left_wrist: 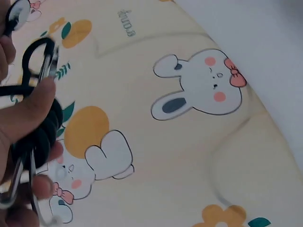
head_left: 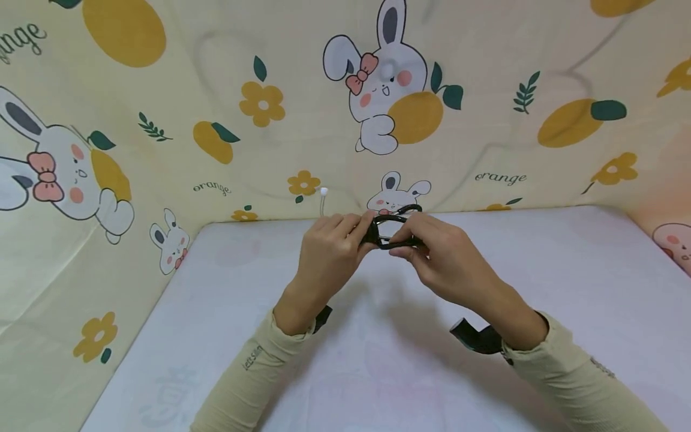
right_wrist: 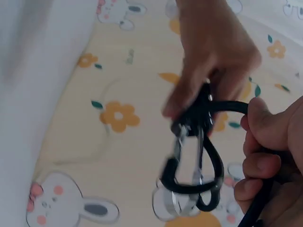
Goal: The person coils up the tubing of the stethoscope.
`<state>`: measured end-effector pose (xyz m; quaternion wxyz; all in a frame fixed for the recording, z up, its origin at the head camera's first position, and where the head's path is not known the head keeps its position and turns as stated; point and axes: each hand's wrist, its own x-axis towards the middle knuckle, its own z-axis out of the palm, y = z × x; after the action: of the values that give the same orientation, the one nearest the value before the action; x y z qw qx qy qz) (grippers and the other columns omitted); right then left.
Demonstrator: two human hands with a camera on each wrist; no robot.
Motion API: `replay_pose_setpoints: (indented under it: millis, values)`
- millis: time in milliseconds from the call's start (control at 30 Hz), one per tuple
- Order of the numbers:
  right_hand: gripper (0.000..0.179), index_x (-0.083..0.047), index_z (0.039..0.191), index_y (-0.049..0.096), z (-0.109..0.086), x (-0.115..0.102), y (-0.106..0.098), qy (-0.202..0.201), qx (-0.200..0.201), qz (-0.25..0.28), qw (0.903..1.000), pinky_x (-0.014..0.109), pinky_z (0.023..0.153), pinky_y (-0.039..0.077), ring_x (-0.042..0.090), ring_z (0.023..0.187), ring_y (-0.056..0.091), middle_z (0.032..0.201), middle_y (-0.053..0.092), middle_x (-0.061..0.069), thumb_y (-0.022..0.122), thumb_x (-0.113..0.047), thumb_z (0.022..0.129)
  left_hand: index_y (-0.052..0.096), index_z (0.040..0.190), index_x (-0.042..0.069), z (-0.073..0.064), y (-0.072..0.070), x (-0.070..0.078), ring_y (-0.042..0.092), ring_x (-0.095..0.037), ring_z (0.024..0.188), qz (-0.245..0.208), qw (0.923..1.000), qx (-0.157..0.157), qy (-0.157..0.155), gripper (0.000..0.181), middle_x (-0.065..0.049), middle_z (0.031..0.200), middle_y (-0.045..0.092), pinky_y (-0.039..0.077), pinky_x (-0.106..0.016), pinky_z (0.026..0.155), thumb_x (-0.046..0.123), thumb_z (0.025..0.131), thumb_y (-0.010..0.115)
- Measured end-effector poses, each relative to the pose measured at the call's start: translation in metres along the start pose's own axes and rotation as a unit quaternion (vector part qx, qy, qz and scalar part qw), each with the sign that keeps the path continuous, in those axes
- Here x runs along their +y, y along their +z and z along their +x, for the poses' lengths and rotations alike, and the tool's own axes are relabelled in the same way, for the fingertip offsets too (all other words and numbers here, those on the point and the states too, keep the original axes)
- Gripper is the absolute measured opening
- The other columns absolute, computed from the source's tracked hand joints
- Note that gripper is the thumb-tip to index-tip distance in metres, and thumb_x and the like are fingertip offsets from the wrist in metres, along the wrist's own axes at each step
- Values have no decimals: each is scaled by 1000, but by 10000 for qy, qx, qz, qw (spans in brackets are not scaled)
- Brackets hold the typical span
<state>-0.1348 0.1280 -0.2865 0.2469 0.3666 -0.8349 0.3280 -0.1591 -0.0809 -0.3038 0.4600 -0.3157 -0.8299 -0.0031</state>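
Both hands hold up a stethoscope with black tubing and silver ear tubes. The left hand grips the bundle where the tubing winds around the metal, and the coils show in the left wrist view. One white ear tip pokes up behind that hand. The right hand pinches the black tubing, which runs between the two hands in the right wrist view. A tubing loop hangs below the left hand there. The round chestpiece appears at the left wrist view's top corner, partly cut off.
A white-covered table spreads below the hands. Behind it rises a cream cloth backdrop printed with rabbits, oranges and flowers. Black devices are strapped at both wrists, over light sleeves.
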Motion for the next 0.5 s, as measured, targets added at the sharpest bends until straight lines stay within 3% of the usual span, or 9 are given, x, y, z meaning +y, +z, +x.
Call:
replay_pose_setpoints:
  millis: [200,500]
  values:
    - [16,-10,89,66,5,8,-10,-32,151,-98,9998,13,63,42,4,71,52,85,65,-5,78,-3,82,76,114,12,0,-2,4,61,-13,72,-65,9947,86,1027,38,6,91,73,47,-23,70,38,86,77]
    - [15,-15,91,73,4,20,-18,188,79,229,9995,12,62,41,3,71,52,86,67,-7,80,-6,80,75,116,10,3,-1,2,62,-11,78,-697,9818,376,1728,34,6,94,72,49,-22,74,33,90,73]
